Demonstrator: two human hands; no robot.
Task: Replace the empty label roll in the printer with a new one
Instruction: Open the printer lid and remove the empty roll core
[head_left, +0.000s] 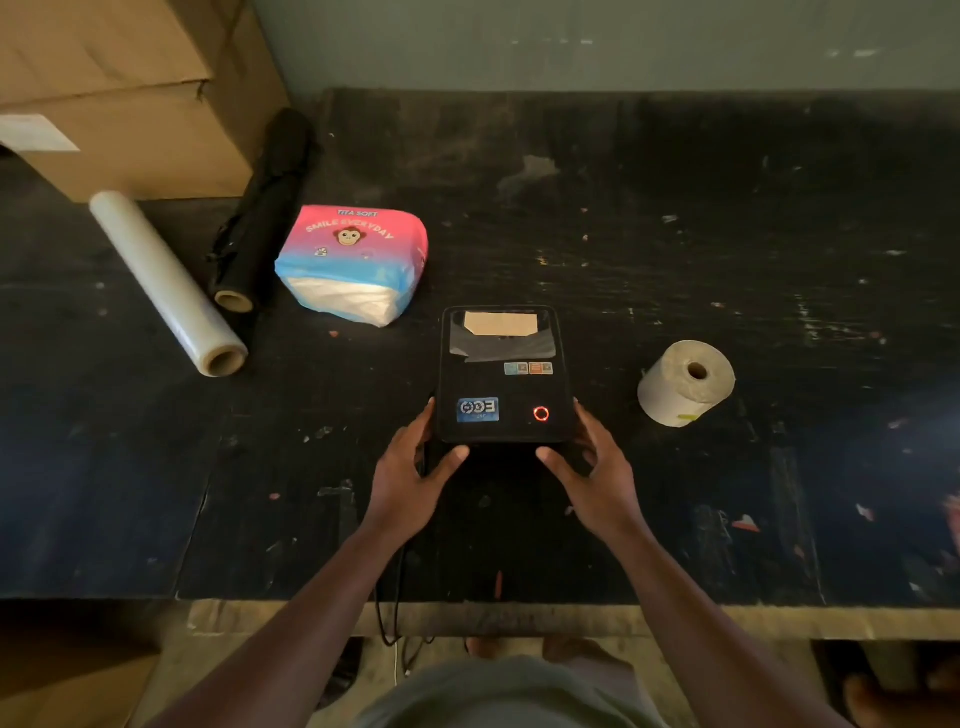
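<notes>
A black label printer (501, 374) sits closed in the middle of the dark table, a red ring light glowing on its lid and a brown cardboard core showing through its clear window. My left hand (410, 467) grips its near left corner, fingers along the side and thumb at the front edge. My right hand (592, 467) holds the near right corner the same way. A full white label roll (685, 382) lies on the table to the right of the printer, apart from both hands.
A pink and blue tissue pack (353, 262) lies left of the printer. Further left are a black roll (265, 208) and a clear stretch-film roll (163, 283), with cardboard boxes (124, 93) behind. A cable (397, 587) hangs over the table's near edge.
</notes>
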